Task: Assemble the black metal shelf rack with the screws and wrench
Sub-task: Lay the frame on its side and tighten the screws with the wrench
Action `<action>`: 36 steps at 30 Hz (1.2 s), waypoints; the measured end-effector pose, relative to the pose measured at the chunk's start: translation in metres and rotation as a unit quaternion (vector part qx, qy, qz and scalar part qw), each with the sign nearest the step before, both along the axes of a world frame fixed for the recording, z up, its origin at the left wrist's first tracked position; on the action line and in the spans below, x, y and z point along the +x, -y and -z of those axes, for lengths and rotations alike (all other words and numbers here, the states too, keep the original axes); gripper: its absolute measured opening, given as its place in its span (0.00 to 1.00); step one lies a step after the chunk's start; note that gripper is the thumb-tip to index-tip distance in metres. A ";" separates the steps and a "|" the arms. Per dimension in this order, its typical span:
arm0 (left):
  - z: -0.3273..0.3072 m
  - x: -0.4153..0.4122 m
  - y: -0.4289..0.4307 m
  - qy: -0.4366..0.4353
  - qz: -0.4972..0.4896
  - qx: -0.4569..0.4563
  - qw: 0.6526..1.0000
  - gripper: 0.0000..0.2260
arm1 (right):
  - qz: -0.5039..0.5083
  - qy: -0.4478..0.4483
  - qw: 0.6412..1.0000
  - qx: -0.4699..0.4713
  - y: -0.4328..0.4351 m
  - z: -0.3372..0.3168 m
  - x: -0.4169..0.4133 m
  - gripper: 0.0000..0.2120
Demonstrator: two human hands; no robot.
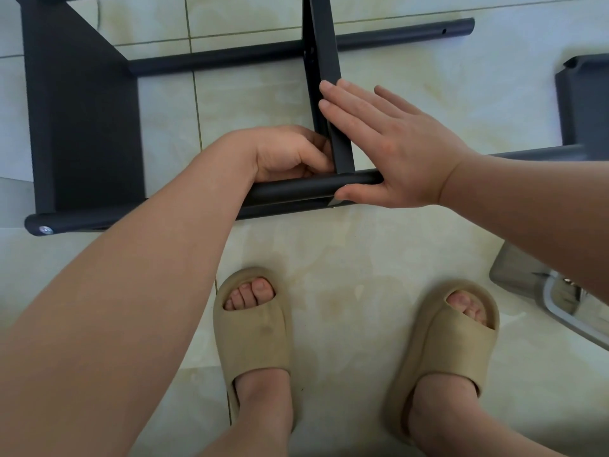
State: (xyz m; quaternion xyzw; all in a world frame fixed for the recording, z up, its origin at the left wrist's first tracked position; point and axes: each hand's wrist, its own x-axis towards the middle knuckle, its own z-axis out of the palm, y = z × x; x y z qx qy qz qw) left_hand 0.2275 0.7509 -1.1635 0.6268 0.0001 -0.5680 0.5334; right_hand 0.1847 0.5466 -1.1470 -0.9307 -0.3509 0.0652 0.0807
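Note:
The black metal rack lies on its side on the tiled floor. A near round post (296, 189) runs left to right, and a far round post (395, 36) lies parallel behind it. A thin shelf panel (324, 61) stands on edge between them. A wider shelf panel (82, 127) joins the posts at the left, with a silver screw (46, 230) in the near post's end. My left hand (290, 153) curls at the corner where the thin panel meets the near post; what its fingers hold is hidden. My right hand (389, 143) presses flat against the thin panel's right face, thumb on the near post.
My two feet in tan slippers (253, 328) stand on the tiles just in front of the near post. Another black shelf part (583, 100) stands at the right edge. A shiny metal object (560, 298) lies at the lower right.

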 end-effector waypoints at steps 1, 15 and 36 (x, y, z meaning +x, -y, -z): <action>0.000 0.000 -0.001 -0.007 0.007 0.004 1.000 0.16 | 0.000 0.000 1.000 0.000 0.000 0.000 0.000 0.46; 0.001 -0.001 0.002 0.002 -0.007 -0.020 1.000 0.17 | 0.000 0.004 1.000 0.001 0.000 0.001 0.000 0.46; 0.012 0.001 0.000 0.004 -0.018 0.013 1.000 0.13 | 0.002 0.003 1.000 0.004 0.000 0.002 0.000 0.46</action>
